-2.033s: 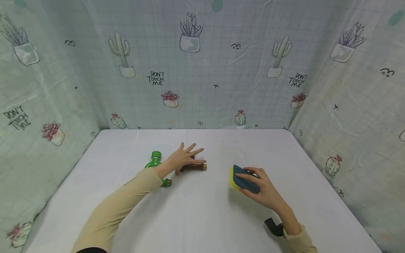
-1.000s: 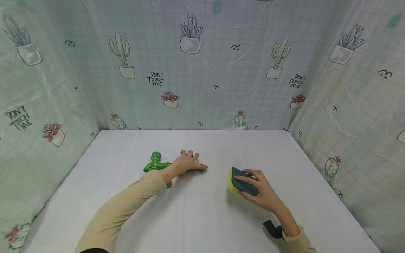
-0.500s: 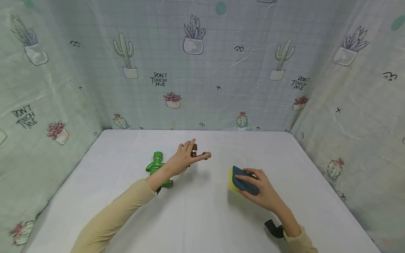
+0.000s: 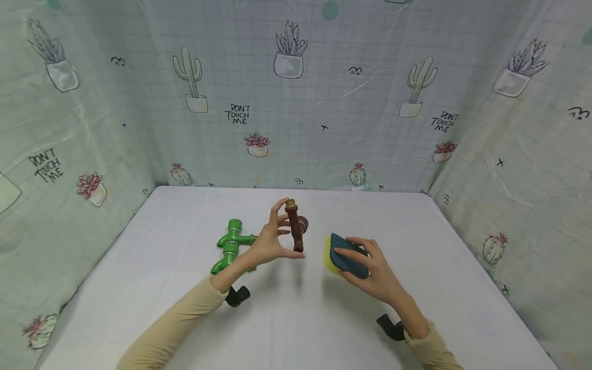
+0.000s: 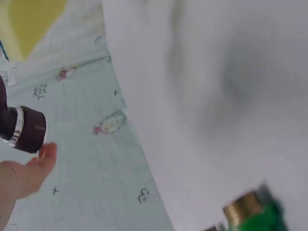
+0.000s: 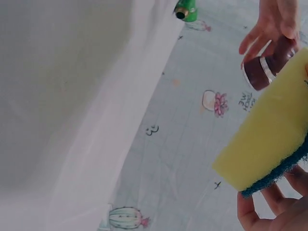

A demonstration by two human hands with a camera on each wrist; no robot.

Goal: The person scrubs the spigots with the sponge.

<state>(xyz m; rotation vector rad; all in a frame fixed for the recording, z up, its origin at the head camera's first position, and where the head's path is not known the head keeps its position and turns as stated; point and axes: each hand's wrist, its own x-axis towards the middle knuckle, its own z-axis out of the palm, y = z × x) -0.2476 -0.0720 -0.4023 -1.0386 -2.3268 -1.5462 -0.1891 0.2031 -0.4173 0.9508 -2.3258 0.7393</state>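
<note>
My left hand pinches a brown tap between thumb and fingers, lifted above the white table. Its brass threaded end points up, and its round collar shows in the left wrist view. To the right, my right hand grips a sponge with a dark blue scouring side and a yellow foam side, also off the table. Beside the left wrist lie green taps: one behind, another nearer and partly hidden by the left forearm.
The white table is enclosed by cloth walls with a cactus print. A black curved piece sits by the left wrist, and a similar one by the right wrist.
My left hand has picked the brown tap up off the table and turned it upright, moving it toward the sponge. The right hand keeps its grip on the sponge, shifted slightly left.
</note>
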